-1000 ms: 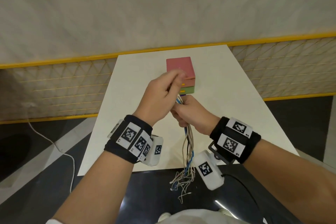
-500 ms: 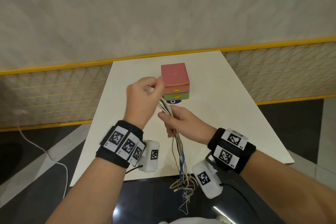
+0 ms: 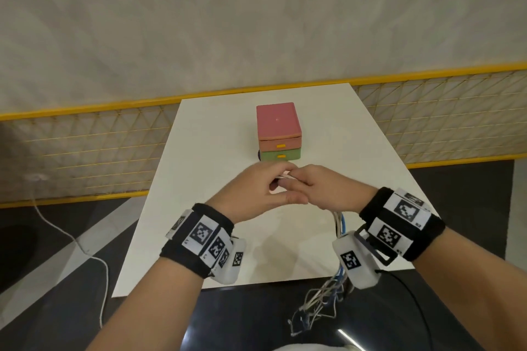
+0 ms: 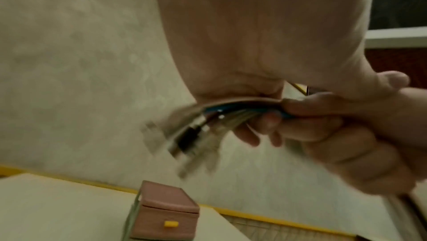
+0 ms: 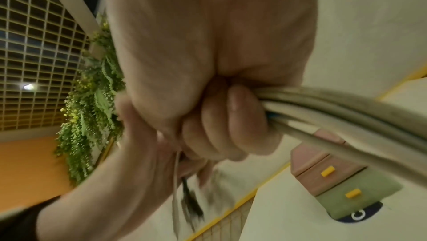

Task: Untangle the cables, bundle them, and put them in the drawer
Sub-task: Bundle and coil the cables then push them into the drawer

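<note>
My right hand [image 3: 319, 188] grips a bundle of white and blue cables [image 3: 339, 222] above the white table [image 3: 205, 168]. The cables run under my right wrist and their loose ends [image 3: 313, 310] dangle past the table's near edge. My left hand [image 3: 256, 191] meets the right one and pinches the short plug ends [image 4: 191, 131] of the bundle, which stick out blurred in the left wrist view. The right wrist view shows my fingers [image 5: 221, 128] curled round the cables [image 5: 335, 109]. A small drawer box [image 3: 278, 131], pink on top and green below, stands shut just beyond my hands.
A yellow-framed mesh fence [image 3: 85, 145] runs behind the table below a pale wall. A white cord [image 3: 71, 239] lies on the dark floor at the left. A dark round disc [image 5: 357, 214] sits under the drawer box.
Both hands have dropped lower and come together in front of the drawer box. The left hand moved from above the bundle to beside the right hand. The dangling cables shifted right.
</note>
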Available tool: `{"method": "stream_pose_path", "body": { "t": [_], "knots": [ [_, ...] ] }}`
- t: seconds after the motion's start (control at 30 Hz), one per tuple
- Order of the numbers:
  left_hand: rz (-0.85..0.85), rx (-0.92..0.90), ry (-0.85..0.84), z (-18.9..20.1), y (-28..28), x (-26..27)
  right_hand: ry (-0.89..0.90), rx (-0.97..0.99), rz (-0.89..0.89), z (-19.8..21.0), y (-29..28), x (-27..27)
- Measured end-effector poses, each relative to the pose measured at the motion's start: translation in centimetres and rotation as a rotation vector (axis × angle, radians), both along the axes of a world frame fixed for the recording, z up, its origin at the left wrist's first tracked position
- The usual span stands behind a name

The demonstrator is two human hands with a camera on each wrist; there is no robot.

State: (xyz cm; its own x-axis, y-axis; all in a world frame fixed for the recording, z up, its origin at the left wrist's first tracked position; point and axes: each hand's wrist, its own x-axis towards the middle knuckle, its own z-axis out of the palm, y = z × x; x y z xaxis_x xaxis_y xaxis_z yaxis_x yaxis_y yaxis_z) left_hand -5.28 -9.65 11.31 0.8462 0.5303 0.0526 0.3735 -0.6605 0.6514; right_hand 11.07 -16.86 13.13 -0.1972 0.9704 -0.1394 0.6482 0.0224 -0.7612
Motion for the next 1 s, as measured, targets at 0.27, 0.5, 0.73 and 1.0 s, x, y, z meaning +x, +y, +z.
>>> {"method": "stream_pose_path", "body": {
  "t": [0.27, 0.5, 0.73, 1.0],
  "knots": [
    [0.146, 0.056, -0.144, 0.8, 2.4, -0.3, 0.309, -0.056, -0.075, -0.2, 0.1, 3.2],
    [0.510, -0.354, -0.617, 1.4, 0.6, 1.4, 0.416, 0.042, -0.223, -2.6, -0.8, 1.0],
    [0.540, -0.583, -0.618, 0.9, -1.2, 3.6, 0.208, 0.129, -0.135, -1.8, 0.2, -1.5],
    [0.691, -0.323, -0.635, 1.2, -0.8, 3.8, 0.319, 0.126, -0.097, -1.6, 0.5, -1.8]
  ]
}}
